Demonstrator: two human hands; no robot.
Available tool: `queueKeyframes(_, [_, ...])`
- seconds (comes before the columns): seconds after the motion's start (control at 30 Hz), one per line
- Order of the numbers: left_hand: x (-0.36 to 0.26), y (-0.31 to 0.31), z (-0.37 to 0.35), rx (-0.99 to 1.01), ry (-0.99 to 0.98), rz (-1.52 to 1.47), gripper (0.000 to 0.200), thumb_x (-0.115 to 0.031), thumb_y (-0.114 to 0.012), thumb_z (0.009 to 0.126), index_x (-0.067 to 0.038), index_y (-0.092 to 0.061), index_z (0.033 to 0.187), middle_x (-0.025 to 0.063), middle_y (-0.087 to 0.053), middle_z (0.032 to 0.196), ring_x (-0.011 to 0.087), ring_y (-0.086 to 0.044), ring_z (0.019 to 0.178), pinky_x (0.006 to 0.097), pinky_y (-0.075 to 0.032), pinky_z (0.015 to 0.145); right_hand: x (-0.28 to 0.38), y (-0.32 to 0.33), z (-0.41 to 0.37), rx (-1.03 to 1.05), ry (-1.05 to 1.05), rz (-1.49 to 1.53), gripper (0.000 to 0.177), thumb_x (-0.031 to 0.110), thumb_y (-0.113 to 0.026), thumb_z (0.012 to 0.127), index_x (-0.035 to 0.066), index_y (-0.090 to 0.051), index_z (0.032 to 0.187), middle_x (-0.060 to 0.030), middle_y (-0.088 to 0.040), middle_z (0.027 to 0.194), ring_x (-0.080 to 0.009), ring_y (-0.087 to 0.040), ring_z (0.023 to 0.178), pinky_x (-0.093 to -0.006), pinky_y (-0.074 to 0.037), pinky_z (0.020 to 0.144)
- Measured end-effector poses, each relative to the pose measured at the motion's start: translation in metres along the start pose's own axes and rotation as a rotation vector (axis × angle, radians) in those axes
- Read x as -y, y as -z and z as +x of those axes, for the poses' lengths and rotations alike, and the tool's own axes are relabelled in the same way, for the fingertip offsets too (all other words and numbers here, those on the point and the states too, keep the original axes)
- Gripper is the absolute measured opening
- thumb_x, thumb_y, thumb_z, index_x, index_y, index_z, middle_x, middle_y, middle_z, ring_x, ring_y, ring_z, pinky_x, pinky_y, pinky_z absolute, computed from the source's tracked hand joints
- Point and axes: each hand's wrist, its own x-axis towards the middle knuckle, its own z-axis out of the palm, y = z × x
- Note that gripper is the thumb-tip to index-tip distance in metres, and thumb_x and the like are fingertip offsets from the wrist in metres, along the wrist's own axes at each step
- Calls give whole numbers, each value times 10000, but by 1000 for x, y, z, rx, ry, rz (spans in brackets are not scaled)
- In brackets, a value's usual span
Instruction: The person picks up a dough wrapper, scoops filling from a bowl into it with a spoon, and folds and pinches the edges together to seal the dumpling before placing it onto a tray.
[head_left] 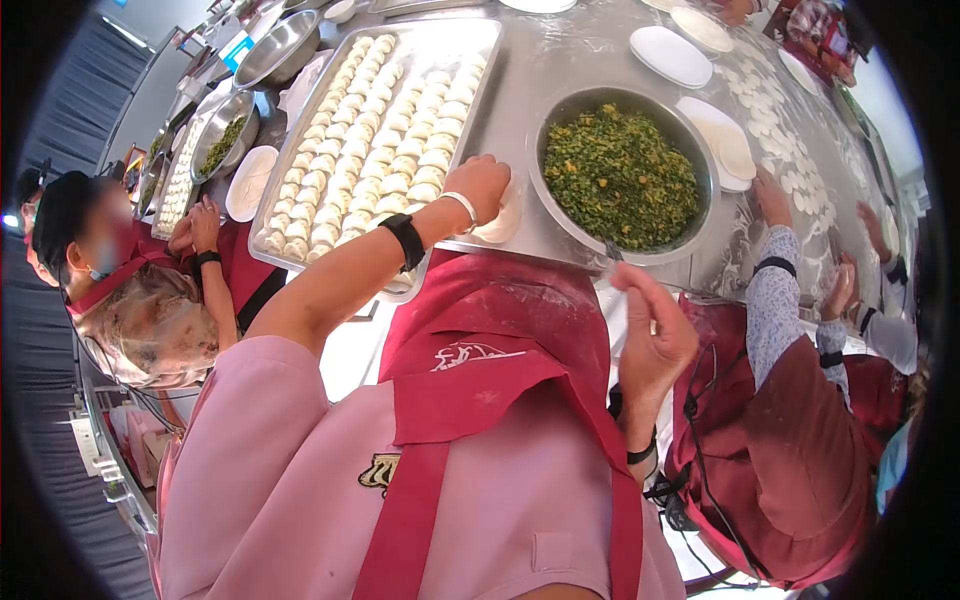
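My left hand (478, 190), with a pale bracelet and a black band on its arm, is curled over a white plate (498, 222) beside the tray. Its fingertips and whatever they grip are hidden. Just below the steel bowl's rim, my right hand (655, 325) is pinched at the end of a thin metal handle (612, 250), apparently a spoon's; the rest of it is out of sight. Chopped green and yellow filling (620, 175) heaps in the steel bowl (707, 210). Rows of folded dumplings (375, 150) cover the metal tray (490, 55) to my left.
White plates (672, 57) and many round dough wrappers (775, 130) lie on the floury steel table (570, 50). Co-workers in red aprons stand close on my left (150, 300) and right (800, 440). More bowls (280, 50) are at the far left.
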Motion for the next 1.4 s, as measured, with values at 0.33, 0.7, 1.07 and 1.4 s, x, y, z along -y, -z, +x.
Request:
queueKeyframes(0.33, [-10, 9, -4, -91, -6, -172, 83, -93, -645, 771, -47, -620, 835, 173, -655, 856, 388, -619, 830, 461, -488, 734, -62, 2, 15, 119, 363, -357, 375, 8, -724, 732, 49, -682, 1102, -139, -689, 1107, -343, -625, 1098, -396, -476, 965])
queueKeyframes(0.7, [-64, 77, -56, -9, 306, -1697, 242, -59, -675, 844, 20, -572, 1047, 87, -672, 973, 172, -681, 872, 316, -564, 764, -60, -12, 47, 47, 184, -290, 140, 95, -671, 861, 40, -707, 985, -139, -708, 917, -307, -675, 851, -374, -528, 773])
queueKeyframes(1.07, [-73, 17, -64, 127, 350, -2306, 370, -83, -551, 982, 63, -495, 1318, 163, -615, 1250, 253, -629, 1133, 393, -543, 961, -64, 9, 70, -317, -164, -126, 192, 109, -610, 946, -54, -678, 1021, -114, -717, 851, -166, -717, 763, -277, -563, 688])
queueKeyframes(1.4, [-59, 14, -47, 22, 300, -2394, 353, -86, -489, 1006, 66, -472, 1324, 185, -571, 1308, 281, -591, 1193, 413, -502, 1022, -81, -39, 88, -275, -264, -51, 190, 98, -593, 937, -74, -660, 979, -130, -703, 801, -178, -716, 698, -278, -570, 618])
